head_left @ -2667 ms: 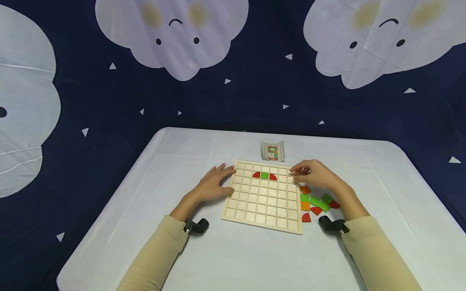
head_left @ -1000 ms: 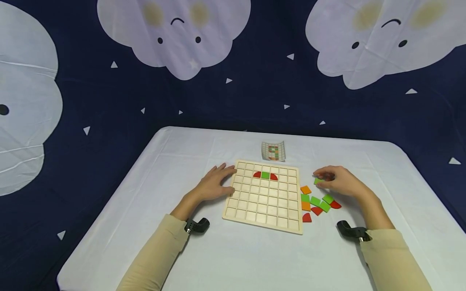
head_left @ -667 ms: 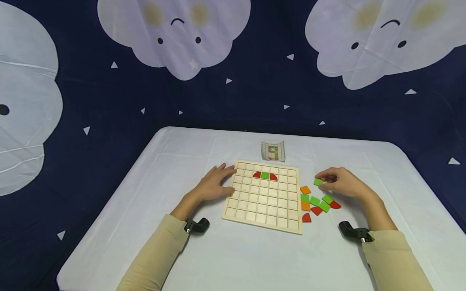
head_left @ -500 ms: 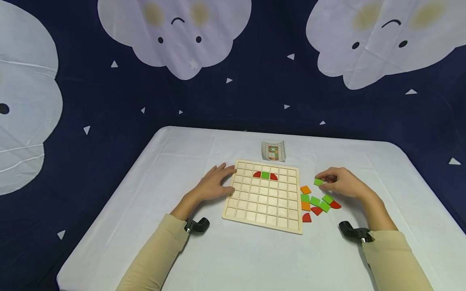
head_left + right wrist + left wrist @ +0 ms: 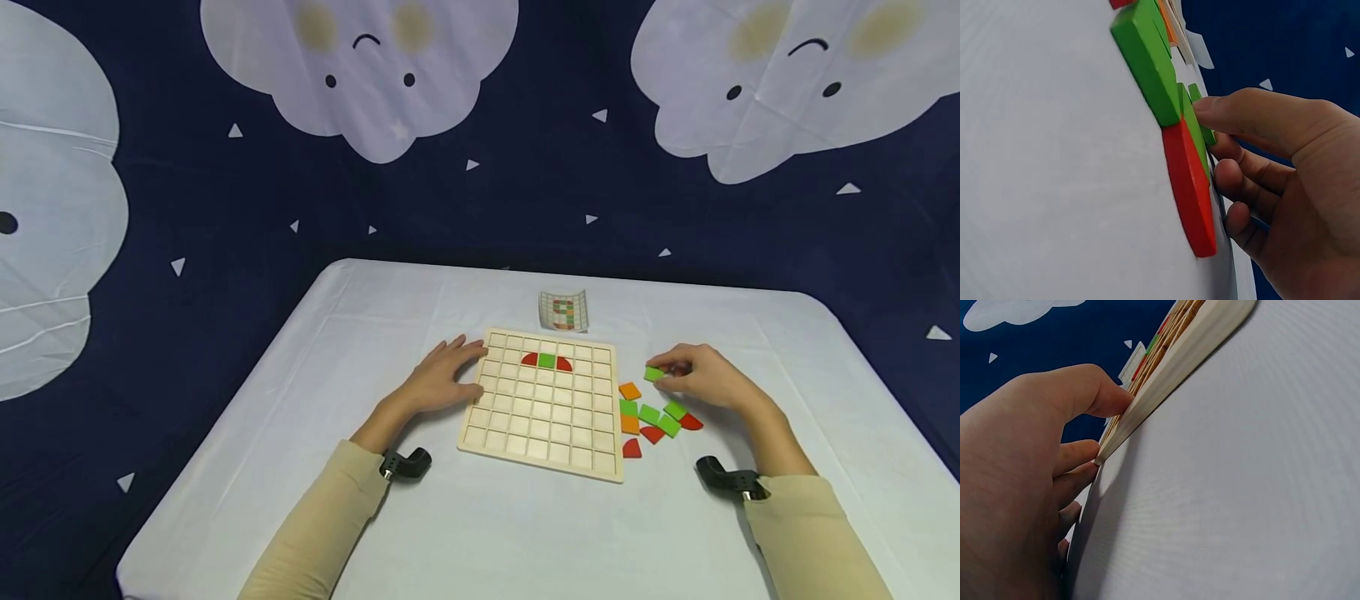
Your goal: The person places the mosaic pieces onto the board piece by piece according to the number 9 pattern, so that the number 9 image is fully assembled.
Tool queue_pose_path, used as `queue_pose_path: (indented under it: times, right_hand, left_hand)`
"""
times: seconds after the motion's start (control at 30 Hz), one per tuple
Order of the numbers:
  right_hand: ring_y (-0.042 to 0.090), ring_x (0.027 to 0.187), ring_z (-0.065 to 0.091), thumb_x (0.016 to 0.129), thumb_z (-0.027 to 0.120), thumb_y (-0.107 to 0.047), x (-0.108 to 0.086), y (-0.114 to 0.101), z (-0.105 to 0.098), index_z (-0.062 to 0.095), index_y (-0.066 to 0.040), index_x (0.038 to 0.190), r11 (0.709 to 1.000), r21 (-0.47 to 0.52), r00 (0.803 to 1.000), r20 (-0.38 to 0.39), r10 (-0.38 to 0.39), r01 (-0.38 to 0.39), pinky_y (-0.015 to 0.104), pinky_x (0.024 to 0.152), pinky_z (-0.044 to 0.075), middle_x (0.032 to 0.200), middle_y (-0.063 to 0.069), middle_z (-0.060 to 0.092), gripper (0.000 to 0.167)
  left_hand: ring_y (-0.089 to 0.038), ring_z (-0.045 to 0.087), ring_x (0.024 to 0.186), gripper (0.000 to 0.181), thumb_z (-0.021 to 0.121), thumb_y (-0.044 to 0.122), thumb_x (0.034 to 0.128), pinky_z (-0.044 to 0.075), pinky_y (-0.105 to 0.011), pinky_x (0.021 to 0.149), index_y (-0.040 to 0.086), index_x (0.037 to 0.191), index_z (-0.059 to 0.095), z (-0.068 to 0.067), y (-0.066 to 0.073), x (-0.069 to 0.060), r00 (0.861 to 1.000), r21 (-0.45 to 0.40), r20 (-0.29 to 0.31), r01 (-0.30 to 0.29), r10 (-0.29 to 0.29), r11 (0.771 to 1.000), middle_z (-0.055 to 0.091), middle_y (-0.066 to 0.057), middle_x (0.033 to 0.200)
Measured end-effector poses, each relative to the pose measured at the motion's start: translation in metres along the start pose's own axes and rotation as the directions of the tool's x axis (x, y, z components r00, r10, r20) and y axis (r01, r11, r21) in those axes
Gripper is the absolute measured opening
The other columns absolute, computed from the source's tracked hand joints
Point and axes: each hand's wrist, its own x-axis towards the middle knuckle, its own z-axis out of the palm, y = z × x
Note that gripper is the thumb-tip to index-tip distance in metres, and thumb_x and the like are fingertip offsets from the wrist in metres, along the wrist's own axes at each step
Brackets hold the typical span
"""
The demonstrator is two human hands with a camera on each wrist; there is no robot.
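My left hand (image 5: pixel 442 379) rests against the left edge of a wooden grid board (image 5: pixel 540 408), with thumb and fingertips touching its rim. In the left wrist view the thumb (image 5: pixel 1113 400) lies on that rim. Beyond the board's right side, my right hand (image 5: pixel 705 375) pinches a green square tile (image 5: pixel 653 373) between thumb and fingers. The right wrist view shows this green tile (image 5: pixel 1209 134) mostly behind the thumb. On the board, near its far side, a green square (image 5: pixel 547 362) sits between two red quarter-round tiles (image 5: pixel 564 364).
Loose tiles lie right of the board: an orange square (image 5: pixel 630 391), several green squares (image 5: pixel 648 414) and several red quarter-rounds (image 5: pixel 632 449). A pattern card (image 5: pixel 563 312) lies behind the board on the white-covered table (image 5: pixel 420 533). Dark blue printed cloth (image 5: pixel 525 225) hangs behind.
My right hand has moved from the board's right edge out to the right and now pinches a green tile, which has lately shifted slightly left. My left hand stays on the board's edge.
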Motion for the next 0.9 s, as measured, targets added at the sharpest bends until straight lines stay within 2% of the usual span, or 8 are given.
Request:
queue_pose_path:
  times: [0.57, 0.9]
  right_hand:
    - [0.023, 0.079, 0.049, 0.082, 0.076, -0.023, 0.005, -0.006, 0.005, 0.072, -0.012, 0.112, 1.0, -0.003, 1.0, -0.005, -0.019, 0.019, 0.031, 0.064, 0.043, 0.09, 0.001, 0.063, 0.032]
    - [0.021, 0.078, 0.05, 0.082, 0.077, -0.026, 0.008, -0.015, 0.009, 0.071, -0.011, 0.114, 0.999, 0.024, 0.999, -0.003, -0.04, 0.04, 0.028, 0.06, 0.044, 0.089, 0.0, 0.063, 0.036]
  left_hand:
    - [-0.013, 0.012, 0.144, 0.071, 0.064, 0.044, 0.0806, 0.003, -0.033, 0.116, 0.023, 0.145, 0.044, -0.001, 0.002, 0.001, 1.0, -0.004, 0.01, 0.03, -0.029, 1.0, 0.032, 0.009, 0.153]
    - [-0.014, 0.013, 0.144, 0.071, 0.064, 0.045, 0.0805, 0.004, -0.033, 0.116, 0.022, 0.145, 0.045, 0.0, 0.0, 0.001, 1.0, 0.001, 0.003, 0.017, -0.017, 1.0, 0.032, 0.009, 0.153]
